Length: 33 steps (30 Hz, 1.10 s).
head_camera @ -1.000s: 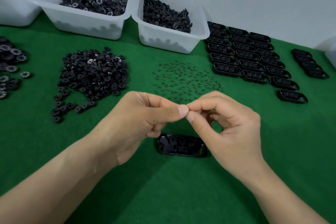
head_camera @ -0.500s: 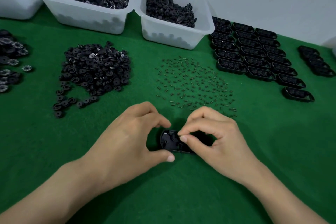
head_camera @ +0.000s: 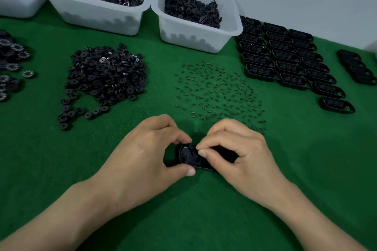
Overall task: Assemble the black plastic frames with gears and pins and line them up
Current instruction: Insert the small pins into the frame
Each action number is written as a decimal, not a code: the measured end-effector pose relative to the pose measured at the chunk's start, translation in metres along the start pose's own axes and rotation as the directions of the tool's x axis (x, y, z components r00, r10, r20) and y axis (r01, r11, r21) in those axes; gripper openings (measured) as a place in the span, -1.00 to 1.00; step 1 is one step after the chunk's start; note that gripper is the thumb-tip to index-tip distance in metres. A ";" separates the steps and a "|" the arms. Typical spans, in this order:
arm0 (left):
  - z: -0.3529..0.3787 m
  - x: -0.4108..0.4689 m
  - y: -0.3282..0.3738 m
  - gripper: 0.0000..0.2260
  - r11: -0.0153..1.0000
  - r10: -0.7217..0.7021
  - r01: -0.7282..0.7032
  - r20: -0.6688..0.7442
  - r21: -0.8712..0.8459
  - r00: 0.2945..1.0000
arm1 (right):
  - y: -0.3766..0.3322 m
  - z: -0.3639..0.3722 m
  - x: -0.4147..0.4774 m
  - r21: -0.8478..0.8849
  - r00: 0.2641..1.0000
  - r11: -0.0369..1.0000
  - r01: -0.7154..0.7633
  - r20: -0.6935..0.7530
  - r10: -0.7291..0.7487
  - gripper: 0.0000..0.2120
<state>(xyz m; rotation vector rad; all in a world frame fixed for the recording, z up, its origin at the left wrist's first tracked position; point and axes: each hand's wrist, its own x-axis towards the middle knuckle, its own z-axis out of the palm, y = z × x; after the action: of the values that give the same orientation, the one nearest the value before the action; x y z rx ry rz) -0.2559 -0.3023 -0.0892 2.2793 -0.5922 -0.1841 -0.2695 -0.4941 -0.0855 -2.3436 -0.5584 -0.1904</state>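
Note:
A black plastic frame (head_camera: 188, 157) lies on the green felt between my hands. My left hand (head_camera: 146, 155) grips its left end, forefinger on the far edge and thumb on the near edge. My right hand (head_camera: 238, 153) covers the frame's right half, with thumb and forefinger pinched together over the frame's left well; what they pinch is too small to make out. Loose pins (head_camera: 218, 91) are scattered just beyond my hands. A heap of black gears (head_camera: 106, 73) sits to the left of the pins.
Rows of lined-up black frames (head_camera: 285, 61) fill the back right, with a shorter row (head_camera: 357, 67) at the far right. Two white bins (head_camera: 98, 12) (head_camera: 195, 32) of black parts stand at the back. More gears (head_camera: 10, 63) lie at the left edge.
Both hands came down from pinching something in the air to the frame on the felt. The left hand now holds the frame's end and the right fingertips work over it.

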 end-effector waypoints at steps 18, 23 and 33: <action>0.001 0.000 -0.001 -0.59 1.000 0.003 -0.003 -0.012 0.004 1.000 | -0.004 -0.018 0.007 -0.083 0.986 0.996 -0.011 0.165 0.025 -0.85; 0.002 -0.001 -0.002 -0.58 1.000 0.016 -0.016 -0.007 0.011 1.000 | 0.017 -0.042 0.017 -0.026 0.952 0.956 -0.292 -0.107 0.287 -0.78; 0.001 -0.001 -0.002 -0.58 1.000 0.024 -0.024 -0.015 0.014 1.000 | 0.015 -0.027 0.038 -0.403 0.970 0.906 -0.129 0.136 0.199 -0.92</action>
<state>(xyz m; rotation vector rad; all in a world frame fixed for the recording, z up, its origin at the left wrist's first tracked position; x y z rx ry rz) -0.2568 -0.3015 -0.0912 2.2841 -0.6142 -0.1509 -0.2281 -0.5089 -0.0637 -2.8058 -0.4302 -0.0161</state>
